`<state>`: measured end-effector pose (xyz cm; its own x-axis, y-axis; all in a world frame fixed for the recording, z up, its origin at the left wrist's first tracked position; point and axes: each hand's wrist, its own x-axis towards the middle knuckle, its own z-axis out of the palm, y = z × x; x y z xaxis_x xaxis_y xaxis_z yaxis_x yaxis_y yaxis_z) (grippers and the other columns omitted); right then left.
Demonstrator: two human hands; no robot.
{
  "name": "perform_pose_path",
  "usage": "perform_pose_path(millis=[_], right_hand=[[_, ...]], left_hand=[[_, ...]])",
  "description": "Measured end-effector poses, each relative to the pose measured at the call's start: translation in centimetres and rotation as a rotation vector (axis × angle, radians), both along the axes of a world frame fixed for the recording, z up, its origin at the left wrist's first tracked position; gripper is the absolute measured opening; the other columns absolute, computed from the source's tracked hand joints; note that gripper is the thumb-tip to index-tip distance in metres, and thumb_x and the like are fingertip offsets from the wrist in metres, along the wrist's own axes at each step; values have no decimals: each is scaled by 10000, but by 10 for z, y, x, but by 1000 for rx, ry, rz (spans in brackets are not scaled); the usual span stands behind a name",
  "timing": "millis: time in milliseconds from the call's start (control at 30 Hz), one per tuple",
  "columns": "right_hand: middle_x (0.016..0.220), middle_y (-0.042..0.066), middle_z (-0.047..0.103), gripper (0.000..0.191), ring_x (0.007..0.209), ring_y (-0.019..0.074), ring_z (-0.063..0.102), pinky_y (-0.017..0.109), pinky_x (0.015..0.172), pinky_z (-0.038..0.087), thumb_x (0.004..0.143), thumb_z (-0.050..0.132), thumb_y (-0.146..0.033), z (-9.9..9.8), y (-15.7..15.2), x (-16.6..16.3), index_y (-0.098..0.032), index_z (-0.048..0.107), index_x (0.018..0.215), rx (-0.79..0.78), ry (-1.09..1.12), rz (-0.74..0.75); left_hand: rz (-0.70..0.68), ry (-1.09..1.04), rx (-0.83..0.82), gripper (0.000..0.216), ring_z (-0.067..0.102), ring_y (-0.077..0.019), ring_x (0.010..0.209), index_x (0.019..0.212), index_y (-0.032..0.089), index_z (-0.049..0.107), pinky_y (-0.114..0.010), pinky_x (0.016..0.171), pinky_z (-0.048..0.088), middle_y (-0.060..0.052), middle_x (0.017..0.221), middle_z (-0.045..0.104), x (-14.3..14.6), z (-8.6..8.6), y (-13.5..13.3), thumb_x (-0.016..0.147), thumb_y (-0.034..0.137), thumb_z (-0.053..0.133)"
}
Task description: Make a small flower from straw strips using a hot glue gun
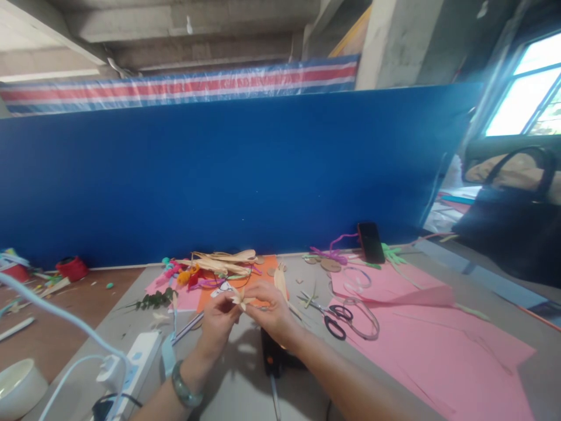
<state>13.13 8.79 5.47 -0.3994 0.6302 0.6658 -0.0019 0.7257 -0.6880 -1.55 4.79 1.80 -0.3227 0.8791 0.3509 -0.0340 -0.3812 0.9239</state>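
A small pale flower-like piece with pointed petals [240, 300] is held up between both hands, above the grey table. My left hand [218, 321], with a bangle on its wrist, pinches it from the left. From the right, my right hand [274, 313] grips its other side with bent fingers. Under my right hand lies a black device [269, 354] with a cord, partly hidden. Behind the hands are an orange sheet [263, 269] and a bundle of dried husk strips [223, 262]. Scissors with black handles [335, 321] rest to the right.
Pink paper sheets [442, 345] cover the right side. A phone [370, 242] leans against the blue partition [245, 175]. At left are a white power strip [139, 362] with cables, a white bowl [21, 389] and a green leaf sprig [153, 299]. A dark bag [512, 222] stands far right.
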Motion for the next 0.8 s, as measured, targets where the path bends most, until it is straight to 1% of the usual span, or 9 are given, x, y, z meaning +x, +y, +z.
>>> perform_pose_path(millis=[100, 167, 300, 400, 467, 567, 700, 800], right_hand=[[867, 54, 706, 58, 848, 207, 643, 347, 789, 488, 810, 682, -251, 0, 1, 0, -213, 707, 774, 3, 14, -21], [867, 53, 702, 67, 857, 209, 640, 350, 795, 483, 819, 665, -252, 1, 3, 1, -216, 698, 773, 30, 14, -51], [870, 62, 697, 71, 874, 222, 630, 377, 820, 475, 826, 623, -224, 2, 8, 4, -213, 690, 808, 140, 7, -132], [860, 72, 694, 108, 850, 222, 626, 373, 787, 492, 848, 586, -219, 0, 12, 7, -204, 687, 882, 205, -11, -152], [863, 79, 687, 137, 787, 204, 620, 341, 716, 510, 874, 557, -230, -3, 14, 7, -197, 682, 918, 208, -28, -133], [872, 84, 678, 164, 684, 168, 599, 298, 637, 518, 905, 531, -256, -7, 14, 7, -184, 673, 948, 193, -49, -82], [865, 83, 680, 176, 750, 181, 620, 292, 652, 526, 924, 517, -272, -10, 13, 6, -186, 668, 955, 192, -74, -57], [849, 75, 685, 156, 757, 184, 627, 300, 671, 527, 920, 525, -265, -11, 12, 5, -190, 661, 935, 188, -80, -57]], left_hand=[[19, 32, -21, 222, 433, -76, 452, 716, 167, 677, -209, 423, 351, 5, 649, 598, 3, 5, -3, 683, 366, 772], [-5, 46, -13, 219, 444, -74, 456, 769, 170, 703, -217, 428, 362, -14, 715, 615, 3, 6, -4, 716, 378, 745], [-39, 47, -43, 253, 455, -86, 438, 884, 176, 711, -221, 432, 361, 23, 595, 544, 2, 4, -2, 760, 396, 695], [-17, -44, -68, 289, 452, -83, 440, 939, 174, 689, -216, 427, 353, 23, 616, 562, 1, 5, -1, 752, 395, 691], [-16, -89, -48, 274, 429, -72, 435, 906, 167, 687, -212, 425, 340, 22, 630, 563, 2, 8, -2, 761, 399, 677], [-21, -73, -52, 253, 399, -61, 441, 835, 160, 693, -207, 427, 315, 20, 642, 557, 4, 13, -3, 778, 405, 665], [-24, -55, -67, 269, 366, -44, 432, 755, 161, 682, -205, 414, 282, 12, 710, 581, 4, 17, -4, 766, 429, 681], [-29, -77, -81, 290, 354, -47, 419, 737, 161, 669, -203, 403, 258, 29, 641, 547, 5, 18, -4, 748, 449, 694]])
